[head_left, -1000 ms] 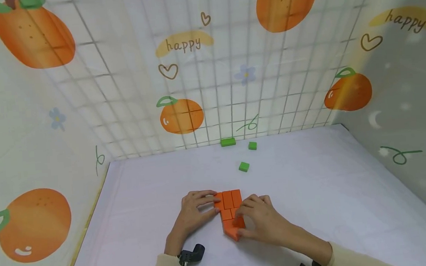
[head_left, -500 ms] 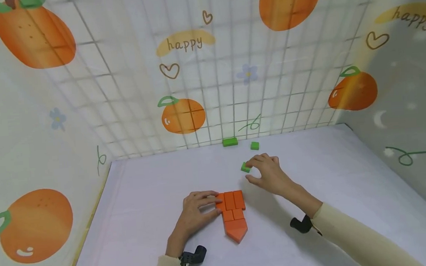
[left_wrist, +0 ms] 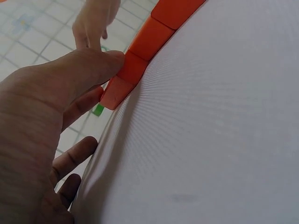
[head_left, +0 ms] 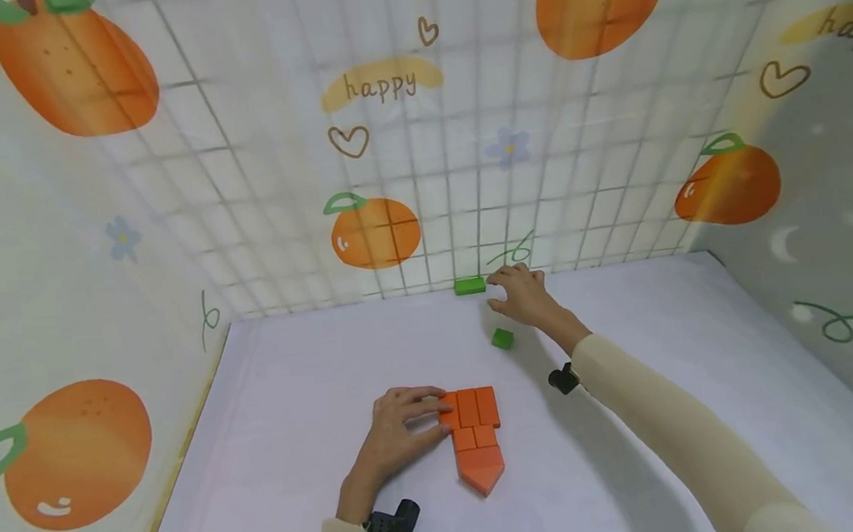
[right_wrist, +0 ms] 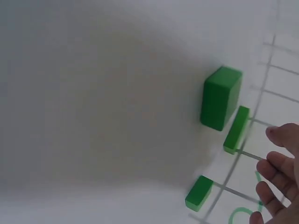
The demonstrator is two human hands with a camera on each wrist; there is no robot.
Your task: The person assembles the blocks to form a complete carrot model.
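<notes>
A flat cluster of several orange blocks (head_left: 478,437) lies on the white cloth, its pointed end toward the person. My left hand (head_left: 394,431) rests at its upper left, where thumb and forefinger touch the leftmost orange block (left_wrist: 119,88); the other fingers extend past it. Toward the back wall, my right hand (head_left: 522,296) hovers with fingers slightly bent and nothing between them. Beside its fingertips is a long green block (head_left: 469,286). The hand hides a small green block (right_wrist: 198,192) from the head view. Another green block (head_left: 502,339) lies nearer.
White cloth covers the table (head_left: 307,367). A patterned curtain (head_left: 268,170) with printed oranges stands along the back and sides, close behind the long green block. Black wrist cameras (head_left: 394,521) sit on both wrists.
My right hand has left the orange cluster, passed over the nearer green block and moved on toward the back wall. The left hand stays at the cluster. The head view has shifted slightly.
</notes>
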